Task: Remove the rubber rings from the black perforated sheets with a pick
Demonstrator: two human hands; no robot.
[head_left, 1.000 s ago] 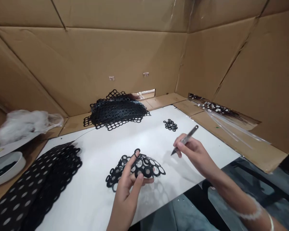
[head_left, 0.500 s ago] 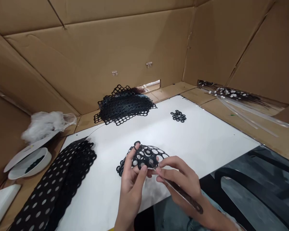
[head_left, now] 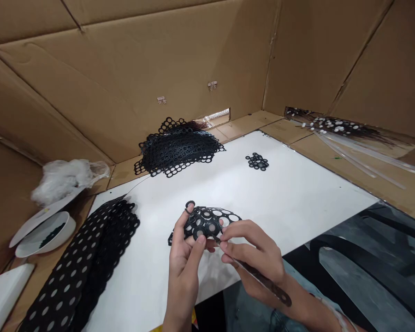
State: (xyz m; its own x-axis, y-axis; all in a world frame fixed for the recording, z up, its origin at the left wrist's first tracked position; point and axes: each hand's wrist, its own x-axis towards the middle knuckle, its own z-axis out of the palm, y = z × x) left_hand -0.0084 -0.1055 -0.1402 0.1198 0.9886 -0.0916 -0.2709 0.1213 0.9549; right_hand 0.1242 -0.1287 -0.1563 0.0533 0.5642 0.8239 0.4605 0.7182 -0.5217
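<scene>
My left hand (head_left: 185,265) is closed on a piece of black ring mesh (head_left: 228,214), pinching its near edge between thumb and fingers. A loose black ring (head_left: 190,204) sits at the raised index fingertip. My right hand (head_left: 257,253) grips a slim, dark metal tool (head_left: 263,278) with a flat handle that has a hole near its end. The tool's tip meets the mesh edge beside my left thumb; whether it pierces or only touches, I cannot tell. Part of the mesh is hidden behind my fingers.
A heap of black ring mesh (head_left: 183,150) lies at the back of the white board (head_left: 318,184). Loose rings (head_left: 257,161) form a small cluster to the right. Dotted black fabric (head_left: 69,272), a white bowl (head_left: 65,233) and a plastic bag (head_left: 64,180) are left. Cardboard walls (head_left: 131,64) surround it.
Both hands have shifted slightly left with the mesh. The tool's tip has moved down and left along the mesh edge. The camera view has tilted a little.
</scene>
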